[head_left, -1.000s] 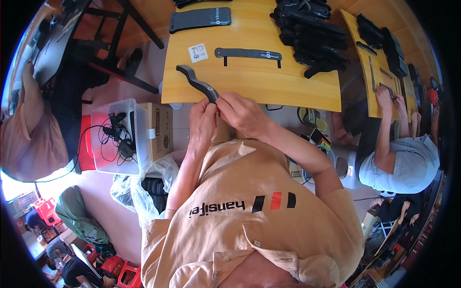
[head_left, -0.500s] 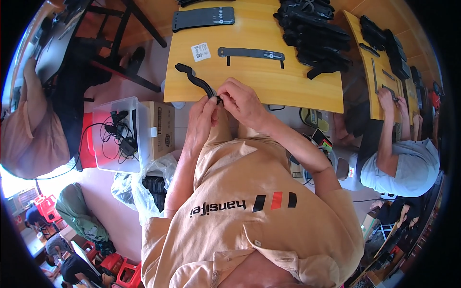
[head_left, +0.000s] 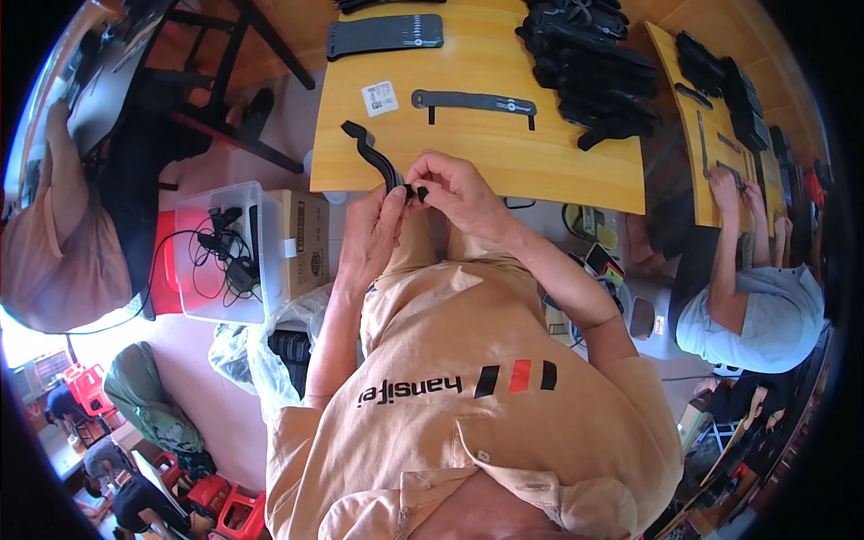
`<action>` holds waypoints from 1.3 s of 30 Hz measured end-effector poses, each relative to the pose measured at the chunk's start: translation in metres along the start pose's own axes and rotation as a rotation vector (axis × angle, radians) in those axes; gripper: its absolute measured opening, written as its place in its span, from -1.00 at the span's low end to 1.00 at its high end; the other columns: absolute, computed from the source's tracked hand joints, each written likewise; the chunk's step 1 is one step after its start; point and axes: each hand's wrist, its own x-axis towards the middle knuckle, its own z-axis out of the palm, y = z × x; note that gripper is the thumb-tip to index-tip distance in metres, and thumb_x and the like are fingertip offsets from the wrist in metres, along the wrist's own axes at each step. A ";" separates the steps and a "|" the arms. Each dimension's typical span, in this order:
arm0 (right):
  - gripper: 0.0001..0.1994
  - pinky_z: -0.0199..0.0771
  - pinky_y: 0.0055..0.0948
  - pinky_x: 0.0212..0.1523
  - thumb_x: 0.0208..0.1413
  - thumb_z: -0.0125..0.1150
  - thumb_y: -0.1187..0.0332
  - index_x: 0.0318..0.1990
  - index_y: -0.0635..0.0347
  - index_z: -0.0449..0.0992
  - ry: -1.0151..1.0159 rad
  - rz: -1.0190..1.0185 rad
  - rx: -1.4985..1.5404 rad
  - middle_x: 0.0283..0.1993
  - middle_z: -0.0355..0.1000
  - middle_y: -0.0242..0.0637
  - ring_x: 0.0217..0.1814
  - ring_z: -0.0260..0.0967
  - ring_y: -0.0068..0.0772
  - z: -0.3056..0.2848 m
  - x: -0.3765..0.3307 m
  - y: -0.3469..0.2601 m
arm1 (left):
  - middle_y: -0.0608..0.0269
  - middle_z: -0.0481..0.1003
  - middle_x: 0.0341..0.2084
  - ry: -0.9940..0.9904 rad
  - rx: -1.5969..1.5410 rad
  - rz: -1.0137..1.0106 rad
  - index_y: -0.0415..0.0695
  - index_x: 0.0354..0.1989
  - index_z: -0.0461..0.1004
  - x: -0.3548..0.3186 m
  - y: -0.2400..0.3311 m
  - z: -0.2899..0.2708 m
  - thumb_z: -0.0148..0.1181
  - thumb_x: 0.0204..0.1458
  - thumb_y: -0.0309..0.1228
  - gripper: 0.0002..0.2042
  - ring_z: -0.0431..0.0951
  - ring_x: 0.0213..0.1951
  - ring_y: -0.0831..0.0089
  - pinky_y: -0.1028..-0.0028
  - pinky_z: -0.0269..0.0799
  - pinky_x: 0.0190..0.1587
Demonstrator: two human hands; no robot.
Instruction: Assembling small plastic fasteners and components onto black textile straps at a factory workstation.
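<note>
A bent black plastic strap piece [head_left: 371, 155] sticks out over the near edge of the yellow wooden table [head_left: 504, 153]. My left hand [head_left: 376, 227] grips its near end from below. My right hand [head_left: 453, 186] pinches the same end from the right, fingertips meeting the left thumb at a small black part. Farther back on the table lie a flat black strap [head_left: 474, 102] and a small white label card [head_left: 380, 97].
A wide black ribbed pad [head_left: 385, 34] lies at the table's far edge, a pile of black parts [head_left: 589, 63] at the right. A clear bin with cables [head_left: 220, 252] and a cardboard box [head_left: 301, 241] stand on the floor to my left. Another person [head_left: 751, 297] works at a table on the right.
My hands have stayed together on the near end of the black piece. The whole scene sits a little lower in view as my head has tilted.
</note>
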 end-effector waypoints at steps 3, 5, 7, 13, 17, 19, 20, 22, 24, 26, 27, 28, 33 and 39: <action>-0.91 0.38 -0.59 -0.26 0.06 0.03 0.54 -0.26 0.31 0.33 -0.050 -0.106 -0.155 -0.35 0.27 -0.32 -0.33 0.30 -0.54 -0.004 -0.002 -0.003 | 0.33 0.29 -0.77 0.010 0.016 -0.014 -0.29 -0.54 0.39 -0.004 0.006 -0.004 -0.07 0.14 -0.26 -0.66 0.25 -0.70 0.64 0.52 0.16 -0.64; -0.90 0.36 -0.56 -0.31 0.05 0.07 0.53 -0.27 0.29 0.33 -0.066 -0.215 -0.292 -0.35 0.28 -0.31 -0.35 0.32 -0.49 -0.006 -0.004 -0.012 | 0.33 0.28 -0.78 -0.034 -0.025 -0.066 -0.28 -0.61 0.38 -0.006 0.006 -0.010 -0.05 0.12 -0.26 -0.64 0.23 -0.70 0.64 0.52 0.11 -0.65; -0.89 0.31 -0.40 -0.38 0.01 0.12 0.48 -0.31 0.27 0.34 -0.127 -0.277 -0.687 -0.39 0.30 -0.22 -0.39 0.34 -0.26 -0.004 -0.012 -0.035 | 0.33 0.27 -0.80 -0.078 0.020 -0.054 -0.28 -0.64 0.37 -0.013 0.013 -0.016 -0.04 0.10 -0.26 -0.64 0.22 -0.70 0.65 0.54 0.09 -0.65; -0.86 0.25 -0.24 -0.42 -0.01 0.14 0.39 -0.44 0.25 0.32 -0.195 -0.348 -0.649 -0.54 0.29 -0.15 -0.46 0.28 -0.07 0.012 -0.026 -0.049 | 0.35 0.23 -0.84 -0.230 0.092 -0.026 -0.26 -0.69 0.36 -0.031 0.040 -0.028 -0.02 0.09 -0.25 -0.62 0.17 -0.72 0.66 0.55 0.05 -0.67; -0.92 0.18 -0.40 -0.55 -0.01 0.04 0.48 -0.50 0.26 0.32 -0.280 -0.267 -0.463 -0.69 0.20 -0.27 -0.64 0.18 -0.32 0.006 -0.029 -0.051 | 0.42 0.24 -0.82 -0.352 -0.097 -0.066 -0.23 -0.67 0.36 -0.035 0.034 -0.028 -0.02 0.13 -0.23 -0.61 0.14 -0.74 0.72 0.63 0.01 -0.70; -0.90 0.14 -0.50 -0.63 0.01 0.02 0.48 -0.51 0.27 0.32 -0.272 -0.095 -0.213 -0.70 0.19 -0.35 -0.69 0.14 -0.47 0.005 -0.037 -0.051 | 0.44 0.24 -0.81 -0.381 -0.219 -0.062 -0.22 -0.66 0.36 -0.038 0.028 -0.024 -0.02 0.14 -0.23 -0.62 0.14 -0.74 0.74 0.66 0.01 -0.70; -0.87 0.11 -0.60 -0.71 0.04 0.00 0.48 -0.52 0.28 0.31 -0.260 0.075 0.037 -0.70 0.18 -0.43 -0.74 0.09 -0.63 0.006 -0.041 -0.051 | 0.46 0.24 -0.81 -0.410 -0.342 -0.059 -0.20 -0.66 0.36 -0.038 0.026 -0.021 -0.01 0.14 -0.22 -0.62 0.15 -0.75 0.75 0.68 0.00 -0.71; -0.85 0.09 -0.63 -0.74 0.06 -0.02 0.45 -0.53 0.24 0.32 -0.178 0.181 0.218 -0.71 0.16 -0.48 -0.76 0.05 -0.69 0.008 -0.046 -0.047 | 0.46 0.22 -0.83 -0.407 -0.337 -0.052 -0.18 -0.67 0.34 -0.037 0.026 -0.021 -0.01 0.13 -0.21 -0.62 0.14 -0.76 0.74 0.68 -0.01 -0.72; -0.83 0.07 -0.67 -0.77 0.07 -0.04 0.42 -0.54 0.20 0.33 -0.097 0.284 0.398 -0.71 0.15 -0.53 -0.79 0.02 -0.74 0.003 -0.046 -0.044 | 0.47 0.18 -0.84 -0.444 -0.376 -0.117 -0.15 -0.71 0.30 -0.035 0.025 -0.024 -0.01 0.11 -0.19 -0.61 0.11 -0.78 0.74 0.67 -0.03 -0.73; -0.90 -0.06 -0.67 -0.82 -0.01 -0.05 0.47 -0.54 0.15 0.32 0.088 0.345 0.603 -0.76 0.07 -0.49 -0.82 -0.05 -0.72 -0.012 -0.049 -0.045 | 0.49 0.16 -0.85 -0.445 -0.447 -0.148 -0.12 -0.73 0.25 -0.033 0.021 -0.034 -0.01 0.10 -0.19 -0.61 0.08 -0.80 0.74 0.67 -0.05 -0.75; -0.91 -0.10 -0.67 -0.84 0.00 -0.03 0.45 -0.51 0.13 0.33 0.168 0.393 0.652 -0.77 0.05 -0.51 -0.84 -0.07 -0.72 -0.022 -0.051 -0.047 | 0.50 0.13 -0.86 -0.453 -0.517 -0.183 -0.08 -0.76 0.21 -0.033 0.018 -0.042 -0.01 0.09 -0.19 -0.60 0.06 -0.81 0.73 0.67 -0.08 -0.77; -0.93 -0.13 -0.66 -0.85 0.01 0.00 0.43 -0.49 0.12 0.35 0.255 0.438 0.697 -0.77 0.03 -0.53 -0.85 -0.10 -0.72 -0.034 -0.053 -0.048 | 0.50 0.13 -0.86 -0.452 -0.518 -0.177 -0.08 -0.76 0.21 -0.031 0.013 -0.051 -0.01 0.09 -0.19 -0.60 0.06 -0.81 0.73 0.67 -0.08 -0.77; -0.82 -0.16 -0.70 -0.86 0.12 -0.02 0.34 -0.51 0.10 0.34 0.614 0.146 0.915 -0.80 -0.05 -0.59 -0.86 -0.15 -0.70 -0.116 -0.081 -0.058 | 0.51 0.07 -0.88 -0.304 -1.181 -0.398 0.03 -0.78 0.10 -0.040 -0.011 -0.128 -0.03 0.09 -0.25 -0.61 -0.01 -0.85 0.73 0.69 -0.14 -0.83; -0.71 -0.07 -0.70 -0.86 0.17 -0.14 0.32 -0.63 0.00 0.15 0.673 -0.280 0.857 -0.80 -0.06 -0.55 -0.86 -0.15 -0.68 -0.200 -0.154 -0.096 | 0.48 -0.02 -0.85 -0.029 -1.220 0.016 0.00 -0.74 0.06 -0.079 -0.046 -0.242 -0.10 0.13 -0.32 -0.63 -0.09 -0.87 0.69 0.64 -0.21 -0.83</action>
